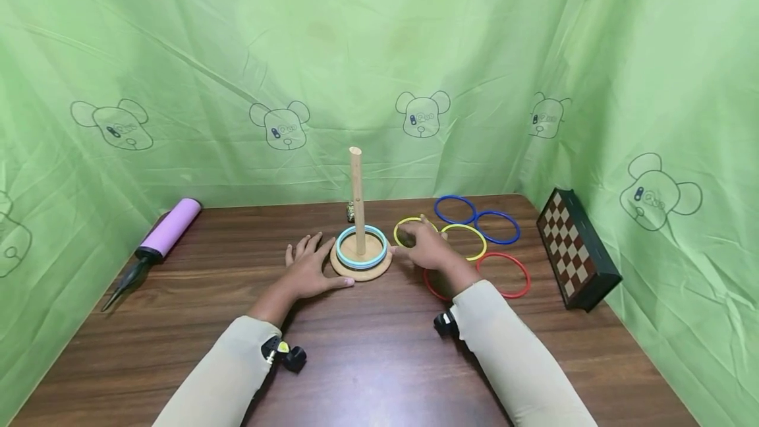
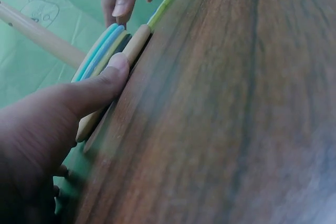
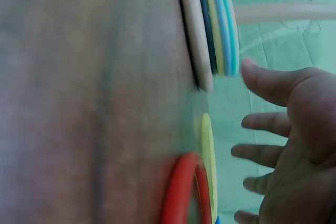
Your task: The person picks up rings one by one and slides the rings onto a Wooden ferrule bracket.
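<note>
A wooden post (image 1: 358,196) rises from a round wooden base (image 1: 364,275). Around its foot lies a stack of rings (image 3: 226,30): turquoise, blue, yellow and dark in the right wrist view. My left hand (image 1: 308,270) is at the base's left side with fingers spread; its thumb (image 2: 116,69) touches the base's rim. On the other side, my right hand (image 1: 431,247) hovers with parted fingers over a yellow ring (image 1: 406,220), its thumb close to the stack. It holds nothing. The hand and sleeve partly hide a red ring (image 1: 433,287).
Two blue rings (image 1: 497,212), a second yellow ring (image 1: 473,232) and another red ring (image 1: 525,269) lie on the wooden table (image 1: 367,348). A checkered board box (image 1: 578,249) stands right; a purple hand pump (image 1: 172,228) lies left. A small object (image 1: 350,211) sits behind the post.
</note>
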Motion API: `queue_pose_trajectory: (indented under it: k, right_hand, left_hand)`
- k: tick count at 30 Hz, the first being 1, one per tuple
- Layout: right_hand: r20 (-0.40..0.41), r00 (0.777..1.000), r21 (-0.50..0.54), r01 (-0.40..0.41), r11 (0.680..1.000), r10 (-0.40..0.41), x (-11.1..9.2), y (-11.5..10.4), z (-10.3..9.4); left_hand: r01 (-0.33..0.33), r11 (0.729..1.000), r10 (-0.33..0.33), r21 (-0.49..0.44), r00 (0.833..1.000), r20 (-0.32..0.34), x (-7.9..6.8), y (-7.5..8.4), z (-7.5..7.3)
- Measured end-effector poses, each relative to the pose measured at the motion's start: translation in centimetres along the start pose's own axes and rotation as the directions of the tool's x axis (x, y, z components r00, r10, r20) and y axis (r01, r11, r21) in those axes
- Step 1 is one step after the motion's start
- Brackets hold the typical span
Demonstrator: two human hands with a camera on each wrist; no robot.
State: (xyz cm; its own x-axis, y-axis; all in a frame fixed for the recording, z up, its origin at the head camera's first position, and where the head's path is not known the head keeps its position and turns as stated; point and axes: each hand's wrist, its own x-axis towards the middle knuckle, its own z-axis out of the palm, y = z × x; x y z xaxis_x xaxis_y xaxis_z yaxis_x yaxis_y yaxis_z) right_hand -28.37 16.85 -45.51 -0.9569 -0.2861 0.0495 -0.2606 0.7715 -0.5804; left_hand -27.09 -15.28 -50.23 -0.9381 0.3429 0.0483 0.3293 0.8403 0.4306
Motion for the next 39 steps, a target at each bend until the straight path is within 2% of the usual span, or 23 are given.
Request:
queue_pose_trajectory:
  k: [6,11,24,39]
  right_hand:
    - [0.037,0.993,-0.074,-0.109,0.991,0.112,0.2,1.1,-0.6]
    - [0.044,0.984,-0.111,-0.169,0.979,0.174,0.3,2.2,-0.9]
    - [0.031,0.975,-0.168,-0.213,0.962,0.221,0.5,3.6,-0.6]
    - [-0.03,0.978,-0.123,-0.21,0.97,0.208,0.3,3.8,0.2]
  left_hand:
    - [0.011,1.0,-0.01,0.024,1.0,-0.006,0.0,0.1,0.0]
    - [0.012,1.0,-0.012,0.02,1.0,-0.008,0.0,0.1,0.0]
    - [0.007,1.0,-0.007,0.02,1.0,-0.001,0.0,0.1,0.1]
    - [0.002,0.998,-0.003,0.055,1.0,0.017,-0.1,0.2,0.2]
